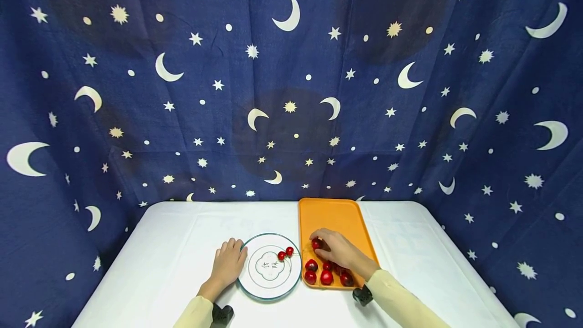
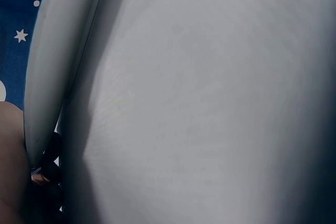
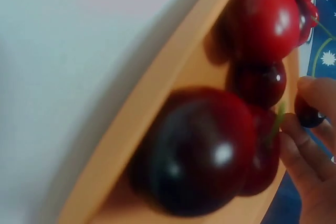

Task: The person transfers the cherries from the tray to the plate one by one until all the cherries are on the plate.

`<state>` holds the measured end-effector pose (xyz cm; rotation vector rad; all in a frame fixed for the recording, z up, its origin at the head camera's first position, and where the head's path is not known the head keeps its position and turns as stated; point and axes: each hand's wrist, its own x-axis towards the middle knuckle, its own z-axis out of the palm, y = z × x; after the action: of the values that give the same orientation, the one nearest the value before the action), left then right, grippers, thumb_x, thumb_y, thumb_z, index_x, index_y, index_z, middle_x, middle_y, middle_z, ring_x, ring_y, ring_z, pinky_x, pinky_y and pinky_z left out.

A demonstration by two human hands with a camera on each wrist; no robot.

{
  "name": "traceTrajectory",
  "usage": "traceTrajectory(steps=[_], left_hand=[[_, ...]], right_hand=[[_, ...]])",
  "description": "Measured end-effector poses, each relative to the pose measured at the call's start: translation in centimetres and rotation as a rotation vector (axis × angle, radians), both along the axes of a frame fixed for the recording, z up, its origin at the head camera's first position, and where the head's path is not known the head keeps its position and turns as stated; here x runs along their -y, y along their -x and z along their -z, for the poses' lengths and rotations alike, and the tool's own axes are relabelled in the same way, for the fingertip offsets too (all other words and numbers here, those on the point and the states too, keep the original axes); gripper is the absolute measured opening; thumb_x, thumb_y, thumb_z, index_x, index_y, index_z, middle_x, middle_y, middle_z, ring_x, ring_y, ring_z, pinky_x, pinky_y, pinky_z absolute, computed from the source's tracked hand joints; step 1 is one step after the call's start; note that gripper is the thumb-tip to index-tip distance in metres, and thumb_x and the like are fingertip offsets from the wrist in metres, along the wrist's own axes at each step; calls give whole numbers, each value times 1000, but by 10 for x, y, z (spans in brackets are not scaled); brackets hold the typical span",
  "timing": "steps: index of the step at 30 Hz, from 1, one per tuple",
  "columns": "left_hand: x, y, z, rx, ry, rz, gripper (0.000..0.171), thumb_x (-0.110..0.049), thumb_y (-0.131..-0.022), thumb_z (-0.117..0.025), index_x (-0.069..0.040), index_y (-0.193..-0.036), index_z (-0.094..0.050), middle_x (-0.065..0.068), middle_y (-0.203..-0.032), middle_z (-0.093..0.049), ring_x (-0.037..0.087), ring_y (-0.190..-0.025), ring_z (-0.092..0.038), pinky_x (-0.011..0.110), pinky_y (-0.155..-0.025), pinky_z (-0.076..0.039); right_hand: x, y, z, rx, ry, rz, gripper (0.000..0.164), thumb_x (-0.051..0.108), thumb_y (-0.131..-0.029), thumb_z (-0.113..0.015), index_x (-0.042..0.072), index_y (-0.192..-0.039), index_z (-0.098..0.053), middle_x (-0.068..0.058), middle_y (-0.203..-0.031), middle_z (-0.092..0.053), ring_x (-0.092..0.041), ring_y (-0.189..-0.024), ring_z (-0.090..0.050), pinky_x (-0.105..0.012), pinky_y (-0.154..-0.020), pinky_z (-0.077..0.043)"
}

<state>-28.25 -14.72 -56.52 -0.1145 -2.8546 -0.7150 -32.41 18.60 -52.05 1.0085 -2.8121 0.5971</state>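
Note:
At the left side of a white plate with a teal rim (image 1: 268, 295), my left hand (image 1: 228, 261) grips the edge; in the left wrist view the plate's edge (image 2: 63, 51) runs in between thumb and fingers. Two small bright red cherries (image 1: 281, 255) with thin stems lie on the plate's right part. Over the orange tray (image 1: 332, 212), my right hand (image 1: 340, 250) pinches a dark red cherry (image 1: 316, 243) between thumb and fingers. The right wrist view shows this cherry (image 3: 307, 113) near a green stem. Several larger red cherries (image 1: 326, 277) sit in the tray's near end.
A white cloth (image 1: 410, 247) covers the table. Right beside the plate stands the tray, its raised rim (image 3: 152, 93) seen close up in the right wrist view. Behind the table hangs a dark blue curtain (image 1: 291, 65) with moons and stars.

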Motion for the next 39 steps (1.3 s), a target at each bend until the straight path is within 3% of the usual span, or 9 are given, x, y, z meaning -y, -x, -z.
traceTrajectory(steps=[7,13,19,24,32,39], left_hand=[[0,1,3,-9,-11,-5,27,-26,-107,-49,-4,-112,-63,2,-89,-44,17,-82,-34,32,-74,-28],[0,1,0,-4,-6,-6,25,-25,-107,-49,-4,-112,-63,2,-90,-45,17,-83,-35,32,-75,-29],[1,3,5,-36,-3,-17,26,-26,-106,-50,-4,-112,-63,2,-89,-45,16,-83,-35,32,-75,-28],[1,4,8,-73,-4,-19,25,-25,-105,-51,-4,-109,-64,1,-88,-45,17,-82,-35,32,-74,-29],[2,4,4,-8,-7,-8,25,-25,-107,-49,-5,-111,-63,2,-90,-46,17,-84,-36,32,-74,-29],[1,3,5,-17,-6,-8,25,-25,-106,-50,-5,-112,-64,2,-90,-46,16,-84,-36,32,-74,-29]], right_hand=[[6,1,-2,-17,38,-27,30,15,-94,-75,12,-123,-67,-4,-123,-64,-18,-103,-65,-38,-94,-59],[13,1,-6,-1,43,-18,33,19,-95,-74,14,-127,-65,0,-122,-64,-10,-97,-60,-30,-91,-59],[21,2,-7,-41,80,-61,31,15,-95,-74,11,-125,-66,-2,-118,-68,-9,-90,-60,-24,-83,-57],[29,4,-7,-54,78,-67,32,14,-94,-75,12,-124,-66,-1,-118,-69,-9,-90,-62,-25,-84,-59],[44,5,-6,-80,-7,-20,33,21,-93,-77,18,-124,-66,2,-121,-71,-11,-96,-66,-35,-91,-59],[53,6,-5,-71,-21,-41,34,24,-96,-73,21,-129,-67,3,-121,-71,-11,-95,-63,-34,-89,-58]])
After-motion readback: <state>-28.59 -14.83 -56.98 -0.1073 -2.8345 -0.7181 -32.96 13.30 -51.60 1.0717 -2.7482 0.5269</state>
